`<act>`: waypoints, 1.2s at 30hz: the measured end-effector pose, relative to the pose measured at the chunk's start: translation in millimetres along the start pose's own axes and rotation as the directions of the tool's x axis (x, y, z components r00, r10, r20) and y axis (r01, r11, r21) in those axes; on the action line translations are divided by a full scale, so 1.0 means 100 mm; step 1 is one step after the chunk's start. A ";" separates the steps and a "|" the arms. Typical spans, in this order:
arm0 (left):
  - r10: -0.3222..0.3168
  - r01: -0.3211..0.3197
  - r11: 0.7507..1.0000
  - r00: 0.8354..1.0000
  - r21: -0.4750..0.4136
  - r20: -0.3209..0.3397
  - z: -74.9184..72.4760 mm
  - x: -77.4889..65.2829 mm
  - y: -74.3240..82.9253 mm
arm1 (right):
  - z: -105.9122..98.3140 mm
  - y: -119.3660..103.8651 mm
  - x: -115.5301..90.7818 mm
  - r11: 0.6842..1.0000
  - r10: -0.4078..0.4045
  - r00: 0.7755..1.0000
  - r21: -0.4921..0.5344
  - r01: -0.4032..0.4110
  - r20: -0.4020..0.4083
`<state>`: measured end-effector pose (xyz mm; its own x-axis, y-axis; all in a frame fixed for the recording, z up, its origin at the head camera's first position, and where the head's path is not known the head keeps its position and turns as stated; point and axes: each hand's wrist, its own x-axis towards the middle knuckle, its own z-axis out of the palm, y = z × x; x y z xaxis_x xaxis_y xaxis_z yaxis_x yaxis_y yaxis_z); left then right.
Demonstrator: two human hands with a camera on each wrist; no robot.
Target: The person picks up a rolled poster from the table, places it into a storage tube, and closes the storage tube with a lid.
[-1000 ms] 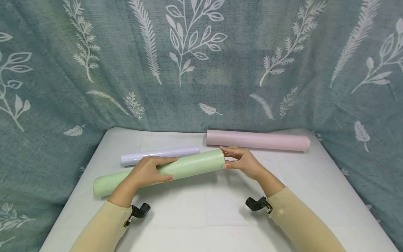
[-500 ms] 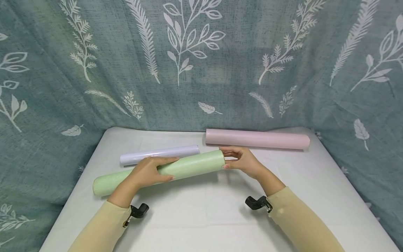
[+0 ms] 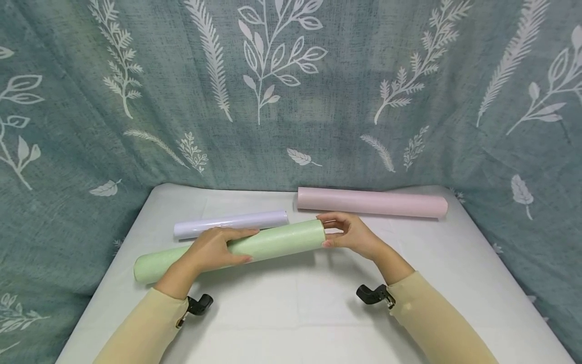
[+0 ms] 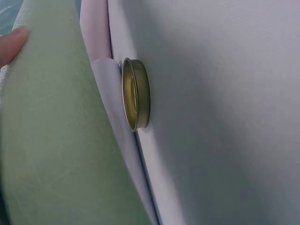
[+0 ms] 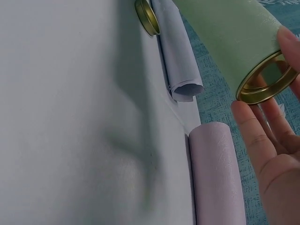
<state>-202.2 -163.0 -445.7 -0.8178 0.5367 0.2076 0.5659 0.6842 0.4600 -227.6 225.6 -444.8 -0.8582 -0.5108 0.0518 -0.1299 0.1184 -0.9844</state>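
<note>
Green tube (image 3: 278, 241) is finger-pinched by left hand (image 3: 211, 247) and, toward three o'clock, right hand (image 3: 354, 235). Slackened grip could drop it.

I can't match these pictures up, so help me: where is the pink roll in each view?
Head: the pink roll lies right of centre, just below mid-height.
Left wrist: a slice of the pink roll shows at the top, left of centre.
Right wrist: the pink roll runs off the bottom edge, right of centre.
Shared landmark: the green tube, seen in all three.
</note>
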 end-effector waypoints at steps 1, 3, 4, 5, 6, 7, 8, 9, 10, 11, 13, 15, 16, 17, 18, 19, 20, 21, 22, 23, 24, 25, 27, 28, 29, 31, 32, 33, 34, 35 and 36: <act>0.005 -0.005 1.000 1.000 0.003 0.000 0.00 0.00 0.00 | 0.00 0.00 0.00 1.000 -0.001 1.000 -0.001 0.001 0.005; 0.015 -0.015 1.000 1.000 0.008 -0.002 0.00 0.00 -0.01 | 0.00 -0.01 0.00 1.000 0.000 1.000 0.000 0.000 0.013; 0.020 -0.020 1.000 1.000 0.007 -0.002 0.00 0.00 -0.01 | 0.00 -0.01 0.00 1.000 -0.001 1.000 0.000 0.001 0.017; 0.024 -0.024 1.000 1.000 0.007 0.000 0.00 0.00 -0.01 | 0.00 -0.01 0.00 1.000 -0.005 1.000 -0.001 0.005 0.022; 0.027 -0.027 1.000 1.000 0.008 0.001 0.00 0.00 -0.01 | 0.00 0.00 0.00 1.000 -0.007 1.000 -0.004 0.007 0.027; 0.029 -0.029 1.000 1.000 0.010 0.004 -0.01 0.00 -0.01 | 0.01 -0.01 0.00 1.000 -0.007 0.999 -0.008 0.007 0.031; 0.029 -0.029 1.000 1.000 0.010 0.007 -0.02 0.00 -0.01 | 0.01 -0.01 0.00 1.000 -0.008 0.999 -0.010 0.009 0.036; 0.031 -0.031 0.999 0.999 0.009 0.009 -0.02 0.00 0.00 | 0.01 -0.01 0.00 1.000 -0.010 0.999 -0.012 0.010 0.039; 0.030 -0.030 1.000 0.999 0.007 0.011 -0.03 0.01 0.00 | 0.01 -0.01 0.00 1.000 -0.009 0.999 -0.012 0.010 0.040; 0.028 -0.028 1.000 1.000 0.007 0.015 -0.05 0.01 0.01 | 0.01 -0.01 0.00 1.000 -0.009 0.999 -0.012 0.009 0.040; 0.025 -0.025 1.000 1.000 0.009 0.019 -0.07 0.01 0.01 | 0.02 -0.03 0.01 1.000 -0.006 0.999 -0.019 0.007 0.038; 0.019 -0.019 1.000 1.000 0.004 0.024 -0.10 0.02 0.02 | 0.02 -0.04 0.01 1.000 -0.007 0.999 -0.025 0.008 0.039; 0.014 -0.014 1.000 1.000 0.007 0.027 -0.12 0.03 0.02 | 0.02 -0.05 0.02 1.000 -0.007 0.999 -0.028 0.008 0.041; 0.008 -0.009 1.000 0.999 0.009 0.033 -0.14 0.04 0.02 | 0.01 -0.06 0.02 0.999 -0.006 0.999 -0.031 0.008 0.042; 0.004 -0.004 1.000 0.999 0.009 0.037 -0.16 0.04 0.02 | 0.01 -0.07 0.03 0.999 -0.006 0.999 -0.036 0.007 0.043; 0.000 -0.001 1.000 0.999 0.010 0.042 -0.18 0.05 0.03 | 0.01 -0.08 0.03 0.999 -0.007 0.999 -0.037 0.008 0.044; -0.003 0.003 1.000 0.999 0.009 0.046 -0.20 0.06 0.03 | 0.01 -0.08 0.04 0.999 -0.011 0.999 -0.039 0.013 0.046; -0.002 0.002 1.000 0.999 0.011 0.049 -0.22 0.06 0.03 | 0.01 -0.10 0.04 0.999 -0.013 0.999 -0.042 0.015 0.048; 0.000 -0.001 1.000 0.999 0.018 0.049 -0.24 0.07 0.03 | 0.00 -0.10 0.05 0.999 -0.017 0.999 -0.046 0.020 0.050; 0.001 -0.002 1.000 0.999 0.018 0.052 -0.26 0.07 0.04 | 0.00 -0.12 0.05 0.999 -0.020 0.998 -0.049 0.023 0.053; 0.004 -0.005 1.000 0.999 0.020 0.053 -0.28 0.08 0.04 | 0.00 -0.13 0.05 0.998 -0.025 0.998 -0.057 0.028 0.055; 0.006 -0.008 1.000 0.999 0.028 0.052 -0.30 0.08 0.04 | 0.00 -0.14 0.05 0.997 -0.030 0.998 -0.064 0.033 0.057; 0.006 -0.009 0.999 0.999 0.042 0.054 -0.34 0.09 0.05 | 0.00 -0.16 0.05 0.995 -0.032 0.998 -0.096 0.037 0.052; 0.005 -0.008 0.999 0.999 0.052 0.054 -0.35 0.10 0.04 | -0.01 -0.17 0.05 0.992 -0.036 0.998 -0.123 0.041 0.047; 0.003 -0.006 0.998 0.999 0.059 0.052 -0.37 0.10 0.04 | -0.02 -0.18 0.05 0.988 -0.035 0.999 -0.152 0.041 0.040; -0.002 -0.001 0.997 0.999 0.072 0.048 -0.41 0.12 0.03 | -0.05 -0.19 0.04 0.977 -0.030 0.999 -0.211 0.034 0.018; -0.008 0.004 0.997 0.999 0.074 0.047 -0.43 0.13 0.02 | -0.07 -0.19 0.03 0.969 -0.026 1.000 -0.245 0.025 0.001; -0.010 0.006 0.997 0.999 0.076 0.045 -0.44 0.14 0.01 | -0.10 -0.19 0.03 0.961 -0.021 1.000 -0.276 0.015 -0.016; -0.016 0.013 0.997 0.999 0.070 0.044 -0.46 0.15 -0.01 | -0.12 -0.20 0.02 0.955 -0.014 0.999 -0.298 0.004 -0.033; -0.025 0.022 0.998 0.999 0.064 0.046 -0.48 0.17 -0.03 | -0.15 -0.19 0.02 0.950 -0.006 0.999 -0.313 -0.009 -0.049; -0.038 0.035 0.998 0.998 0.061 0.051 -0.49 0.18 -0.05 | -0.18 -0.19 0.02 0.944 0.000 0.998 -0.330 -0.022 -0.066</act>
<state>-224.9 -180.5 -401.7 -0.8325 0.5347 0.1452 0.5419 0.7314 0.4139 -235.5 238.0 -422.9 -0.8890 -0.4535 0.0625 -0.2676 0.4039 -0.8748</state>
